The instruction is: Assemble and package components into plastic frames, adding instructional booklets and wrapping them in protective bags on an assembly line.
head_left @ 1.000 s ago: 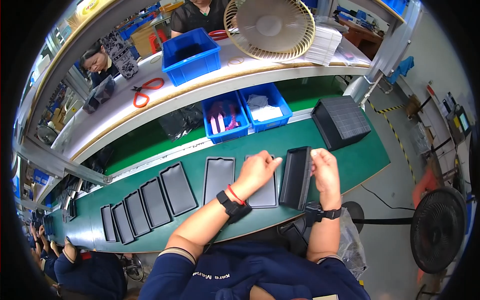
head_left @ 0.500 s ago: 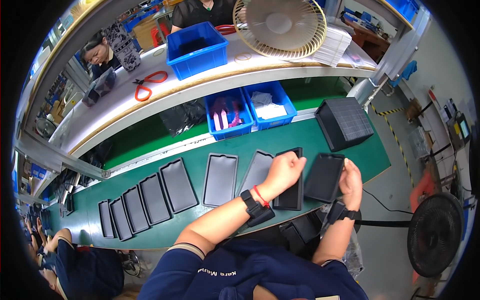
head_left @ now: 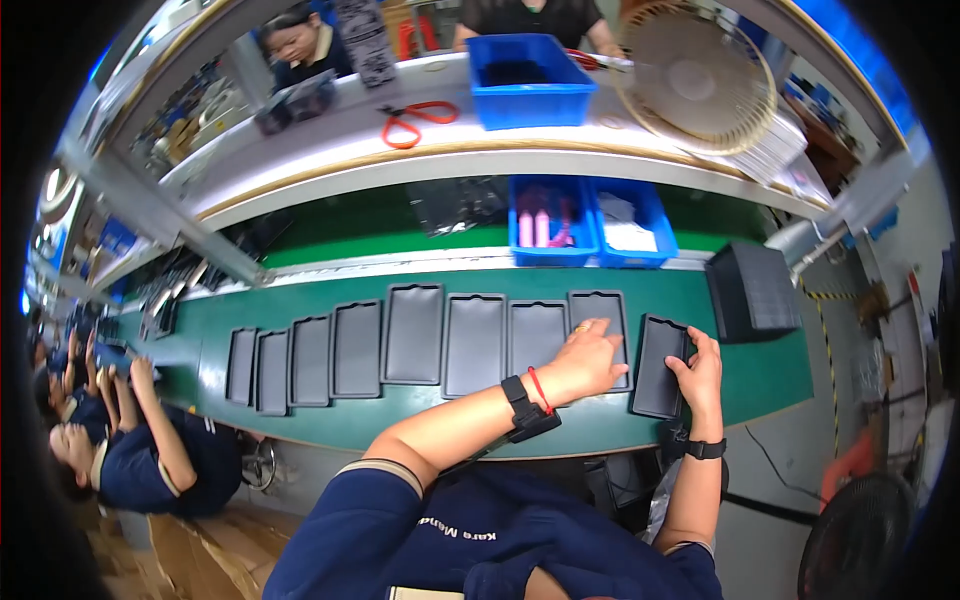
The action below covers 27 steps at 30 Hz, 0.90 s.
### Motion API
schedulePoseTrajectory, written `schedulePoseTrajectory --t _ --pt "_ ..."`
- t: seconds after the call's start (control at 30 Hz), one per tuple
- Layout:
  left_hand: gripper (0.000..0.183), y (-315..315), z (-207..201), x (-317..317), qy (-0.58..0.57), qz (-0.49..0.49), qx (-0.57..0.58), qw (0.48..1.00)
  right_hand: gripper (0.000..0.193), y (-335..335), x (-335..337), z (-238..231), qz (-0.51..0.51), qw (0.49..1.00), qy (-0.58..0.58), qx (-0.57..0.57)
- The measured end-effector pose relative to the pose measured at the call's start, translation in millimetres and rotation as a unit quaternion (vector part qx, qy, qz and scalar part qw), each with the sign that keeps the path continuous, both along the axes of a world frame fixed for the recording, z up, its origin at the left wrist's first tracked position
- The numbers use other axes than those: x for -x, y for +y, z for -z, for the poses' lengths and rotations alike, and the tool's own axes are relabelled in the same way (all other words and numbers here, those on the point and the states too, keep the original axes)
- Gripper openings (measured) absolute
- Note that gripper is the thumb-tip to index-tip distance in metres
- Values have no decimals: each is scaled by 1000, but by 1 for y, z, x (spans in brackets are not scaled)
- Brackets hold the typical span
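Black trays (head_left: 413, 335) lie in a row of eight across the green tabletop (head_left: 760, 370), with a ninth tray (head_left: 655, 370) in the right hand at the row's right end. Above the tabletop's far side runs a long white shelf (head_left: 330, 165) with a wooden edge. At the left, a co-worker (head_left: 190, 460) in a dark blue shirt sits along the same tabletop.

A pale round fan (head_left: 690, 80) stands toward the shelf's right end, and a black fan (head_left: 855, 545) shows at the lower right. Near the tabletop's far right corner is a dark, block-shaped stack (head_left: 755, 295). One blue bin (head_left: 530, 105) sits on the shelf; below it, two more stand side by side, the left one (head_left: 555, 255) holding pink items and the right one (head_left: 640, 258) white pieces.

The right hand (head_left: 702, 375) has its fingers clamped on the ninth tray's right edge, thumb on the inner face; whether the tray's lower end touches the tabletop, I cannot tell. The left hand (head_left: 582, 368) is over the eighth tray, fingers loosely bent and apart from the thumb; contact is unclear.

Red-handled scissors (head_left: 395, 111) lie on the shelf. A black band (head_left: 525, 405) and a thin red cord (head_left: 541, 390) circle the left wrist.
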State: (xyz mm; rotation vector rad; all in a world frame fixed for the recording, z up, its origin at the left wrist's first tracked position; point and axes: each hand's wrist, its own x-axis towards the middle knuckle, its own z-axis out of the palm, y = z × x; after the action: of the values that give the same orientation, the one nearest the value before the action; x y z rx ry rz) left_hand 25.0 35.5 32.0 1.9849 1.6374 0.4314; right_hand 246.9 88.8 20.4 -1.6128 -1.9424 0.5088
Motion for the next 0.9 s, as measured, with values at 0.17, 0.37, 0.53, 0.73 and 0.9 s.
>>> schedulePoseTrajectory --t 0.17,0.37,0.53,0.73,0.9 --pt "45 -64 -29 69 -73 -48 -181 980 55 19 41 -17 -68 997 -14 35" --pt "52 -163 -22 227 189 -387 -259 865 44 52 123 -71 -225 967 -27 -120" --pt "85 -260 9 356 261 -693 55 670 47 100 230 -72 -332 927 -142 -101" --pt "85 -316 40 411 145 -706 104 685 50 126 271 -63 -319 904 -263 106" --pt "77 -297 38 396 127 -671 54 728 47 127 270 -65 -313 922 -216 68"
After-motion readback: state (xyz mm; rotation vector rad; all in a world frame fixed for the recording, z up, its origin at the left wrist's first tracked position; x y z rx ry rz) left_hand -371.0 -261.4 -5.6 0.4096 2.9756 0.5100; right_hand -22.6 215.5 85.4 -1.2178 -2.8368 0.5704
